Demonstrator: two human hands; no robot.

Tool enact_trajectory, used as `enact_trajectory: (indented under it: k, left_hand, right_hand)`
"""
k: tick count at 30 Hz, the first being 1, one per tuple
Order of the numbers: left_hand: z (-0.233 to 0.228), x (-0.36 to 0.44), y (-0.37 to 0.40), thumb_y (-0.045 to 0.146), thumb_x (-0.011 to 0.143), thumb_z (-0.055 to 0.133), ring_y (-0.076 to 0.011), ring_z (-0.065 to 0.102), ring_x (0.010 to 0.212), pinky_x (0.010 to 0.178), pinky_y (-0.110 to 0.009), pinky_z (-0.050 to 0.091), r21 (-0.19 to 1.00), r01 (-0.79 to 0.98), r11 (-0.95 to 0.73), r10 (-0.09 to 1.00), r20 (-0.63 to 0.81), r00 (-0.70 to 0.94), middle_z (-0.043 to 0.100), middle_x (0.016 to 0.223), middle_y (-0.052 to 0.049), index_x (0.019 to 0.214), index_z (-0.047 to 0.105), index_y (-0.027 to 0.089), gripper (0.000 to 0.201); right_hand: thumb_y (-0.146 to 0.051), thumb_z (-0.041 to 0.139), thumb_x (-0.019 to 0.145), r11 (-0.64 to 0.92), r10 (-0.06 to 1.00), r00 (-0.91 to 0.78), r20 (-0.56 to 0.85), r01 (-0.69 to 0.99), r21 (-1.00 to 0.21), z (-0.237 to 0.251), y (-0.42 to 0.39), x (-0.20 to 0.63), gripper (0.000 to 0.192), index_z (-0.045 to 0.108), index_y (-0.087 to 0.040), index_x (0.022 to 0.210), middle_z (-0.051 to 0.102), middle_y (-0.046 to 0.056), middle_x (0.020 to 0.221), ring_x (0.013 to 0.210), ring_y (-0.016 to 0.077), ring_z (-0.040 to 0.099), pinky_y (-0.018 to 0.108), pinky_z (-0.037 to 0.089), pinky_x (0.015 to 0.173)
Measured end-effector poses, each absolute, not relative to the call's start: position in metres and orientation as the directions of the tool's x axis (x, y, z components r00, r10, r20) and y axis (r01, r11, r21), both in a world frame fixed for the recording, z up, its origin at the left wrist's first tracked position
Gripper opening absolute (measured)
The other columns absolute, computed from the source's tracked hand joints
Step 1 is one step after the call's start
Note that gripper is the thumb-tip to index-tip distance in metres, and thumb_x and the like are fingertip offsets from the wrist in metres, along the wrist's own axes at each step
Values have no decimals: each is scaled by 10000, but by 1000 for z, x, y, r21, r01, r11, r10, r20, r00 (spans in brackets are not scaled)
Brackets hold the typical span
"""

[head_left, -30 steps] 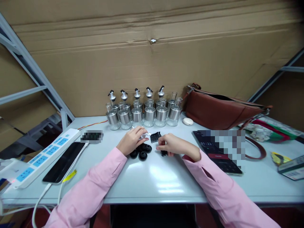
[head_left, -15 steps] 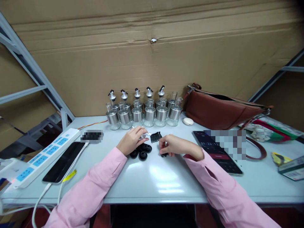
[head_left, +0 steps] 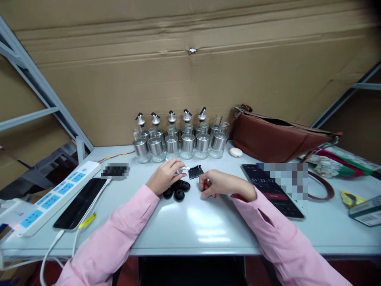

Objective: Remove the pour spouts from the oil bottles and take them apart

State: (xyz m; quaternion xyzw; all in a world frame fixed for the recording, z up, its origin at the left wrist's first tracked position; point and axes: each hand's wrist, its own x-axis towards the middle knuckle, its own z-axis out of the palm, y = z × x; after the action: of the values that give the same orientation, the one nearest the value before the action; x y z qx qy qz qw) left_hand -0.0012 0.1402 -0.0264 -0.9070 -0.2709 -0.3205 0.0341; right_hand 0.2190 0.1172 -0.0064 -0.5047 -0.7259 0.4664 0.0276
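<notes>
Twelve glass bottles with metal bands stand on the far side of the table point(head_left: 166, 234) in two rows of six: the front row point(head_left: 187, 142) shows bare glass necks, and five in the row behind carry silver-and-black pourers point(head_left: 172, 116), the sixth, far right, a bare neck. Nearer, at the centre, lie at least four black round parts point(head_left: 179, 195), stacked or touching and partly covered by the left hand, so their full number cannot be told. To their right, a row of slim black pieces point(head_left: 195, 172) lies side by side, about seven, too small to count surely.

The left hand point(head_left: 170, 173) has thumb and fingers closed around a small white piece point(head_left: 180, 171), just above the round parts. The right hand point(head_left: 212, 184) is curled low over the table, right of the slim pieces, its fingertips close together; a dark bit shows beneath, but whether they pinch it cannot be told.

Two phones lie flat: the left phone point(head_left: 80, 204) is dark, the right phone point(head_left: 264, 186) reads 01:22:12, partly pixelated. The white power strip point(head_left: 64, 194) has four blue socket faces. One box point(head_left: 367, 212) at the far right edge bears lettering too small to read.
</notes>
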Motion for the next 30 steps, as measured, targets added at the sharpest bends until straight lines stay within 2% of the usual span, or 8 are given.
enact_trajectory:
  k: [5,10,17,25,30]
  left_hand:
    - [-27,-2,141,333,882,475,-167,586,862,757,-297,481,107,521,-847,473,598,647,581,981,-66,1014,504,165,215]
    - [-27,-2,141,327,881,479,-167,585,856,754,-299,480,107,521,-847,474,596,648,581,983,-69,1012,507,162,213]
    - [-27,-1,141,333,880,479,-166,588,859,756,-299,484,116,518,-848,476,596,646,582,975,-68,1007,505,161,216]
    - [-28,-2,141,339,880,476,-170,591,852,752,-306,490,106,518,-849,470,601,646,579,973,-67,1006,496,159,221]
    - [-28,-1,141,329,877,483,-173,595,855,755,-310,490,99,521,-847,467,607,643,581,978,-71,1008,497,161,213]
  right_hand:
    - [-243,675,648,67,768,-490,-412,702,-709,-6,117,221,182,538,-136,703,551,-28,602,437,74,519,171,397,421]
    - [-316,579,760,118,782,-486,-390,730,-674,-7,118,223,185,537,-139,727,539,-16,556,448,97,540,181,406,431]
    - [-249,574,749,123,786,-484,-384,732,-670,-6,117,224,122,546,-132,728,567,-3,605,465,104,571,173,426,429]
    - [-282,581,731,59,766,-480,-428,715,-696,-5,117,224,161,528,-131,734,581,15,669,481,113,594,170,445,418]
    - [-259,553,728,68,773,-481,-413,711,-700,-7,119,226,122,530,-139,724,582,8,619,504,132,607,190,461,454]
